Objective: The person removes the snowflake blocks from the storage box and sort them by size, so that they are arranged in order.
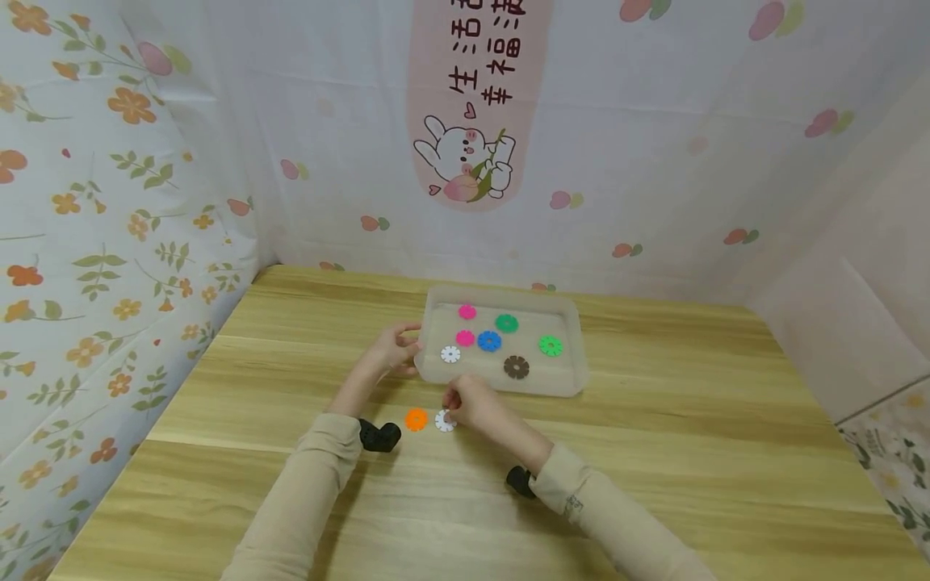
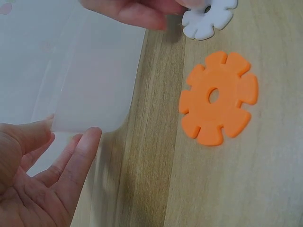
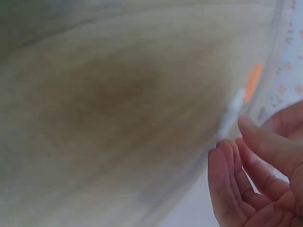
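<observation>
On the table lie an orange notched building disc (image 2: pixel 201 118) and, beside it, a white notched building disc (image 2: pixel 199 28). My right hand (image 1: pixel 475 403) pinches the white disc's edge with its fingertips, which cover part of it. Blur in the right wrist view hides the exact contact. My left hand (image 1: pixel 392 351) grips a translucent plastic tray (image 1: pixel 577 355) at its left side, thumb and fingers (image 2: pixel 85 146) at the corner. Inside the tray lie several more discs, among them blue (image 1: pixel 489 341), brown (image 1: pixel 517 367), bright green (image 1: pixel 550 346) and white (image 1: pixel 450 354).
A floral cloth (image 1: pixel 131 242) hangs at the left, and a back cloth (image 1: pixel 654 161) with a rabbit print rises behind the wooden table (image 1: pixel 690 452). Black wrist devices (image 1: pixel 380 436) sit at both forearms. The tray stands towards the table's far edge.
</observation>
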`<control>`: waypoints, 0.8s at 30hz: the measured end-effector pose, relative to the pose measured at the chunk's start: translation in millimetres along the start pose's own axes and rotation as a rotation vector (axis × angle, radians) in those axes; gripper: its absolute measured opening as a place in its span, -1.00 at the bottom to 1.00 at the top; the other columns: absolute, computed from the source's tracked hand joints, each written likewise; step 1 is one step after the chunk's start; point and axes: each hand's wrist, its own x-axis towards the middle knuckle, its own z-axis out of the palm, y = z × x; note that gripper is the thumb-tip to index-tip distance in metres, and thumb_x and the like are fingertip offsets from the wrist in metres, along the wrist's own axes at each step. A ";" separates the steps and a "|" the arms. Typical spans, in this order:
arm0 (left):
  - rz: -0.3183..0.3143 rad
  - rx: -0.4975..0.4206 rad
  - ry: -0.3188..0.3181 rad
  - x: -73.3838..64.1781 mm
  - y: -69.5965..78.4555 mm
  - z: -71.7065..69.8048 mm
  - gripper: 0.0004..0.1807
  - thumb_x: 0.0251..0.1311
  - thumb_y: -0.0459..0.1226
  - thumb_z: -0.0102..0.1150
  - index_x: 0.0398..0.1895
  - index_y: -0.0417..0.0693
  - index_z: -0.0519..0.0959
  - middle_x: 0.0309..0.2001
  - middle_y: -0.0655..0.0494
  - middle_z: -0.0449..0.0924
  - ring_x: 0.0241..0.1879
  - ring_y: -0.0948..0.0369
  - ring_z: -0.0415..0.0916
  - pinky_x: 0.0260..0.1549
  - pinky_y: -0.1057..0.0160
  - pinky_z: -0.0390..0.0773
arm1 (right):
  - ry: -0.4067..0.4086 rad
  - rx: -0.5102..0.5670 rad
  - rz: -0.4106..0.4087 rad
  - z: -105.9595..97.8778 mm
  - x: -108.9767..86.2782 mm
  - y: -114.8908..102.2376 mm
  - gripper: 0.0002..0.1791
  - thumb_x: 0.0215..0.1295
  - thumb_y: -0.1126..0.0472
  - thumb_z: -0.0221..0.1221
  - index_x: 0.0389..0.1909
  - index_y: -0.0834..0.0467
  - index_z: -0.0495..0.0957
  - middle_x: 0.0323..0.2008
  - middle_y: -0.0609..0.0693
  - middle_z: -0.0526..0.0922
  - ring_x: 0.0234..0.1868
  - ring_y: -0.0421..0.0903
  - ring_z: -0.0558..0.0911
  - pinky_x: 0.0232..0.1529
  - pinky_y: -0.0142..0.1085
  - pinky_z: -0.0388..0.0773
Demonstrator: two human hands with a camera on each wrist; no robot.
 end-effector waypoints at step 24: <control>0.012 -0.027 0.010 1.3 -3.3 2.1 -0.47 0.30 -0.44 -0.12 0.34 -0.14 0.13 0.19 -0.36 0.30 -0.06 -0.03 0.47 -0.38 0.25 0.64 | 0.024 -0.028 0.216 -47.6 67.9 14.4 -0.63 -0.07 0.35 0.35 -0.18 0.32 0.53 -0.25 0.13 0.59 -0.19 -0.04 0.53 -0.08 -0.30 0.52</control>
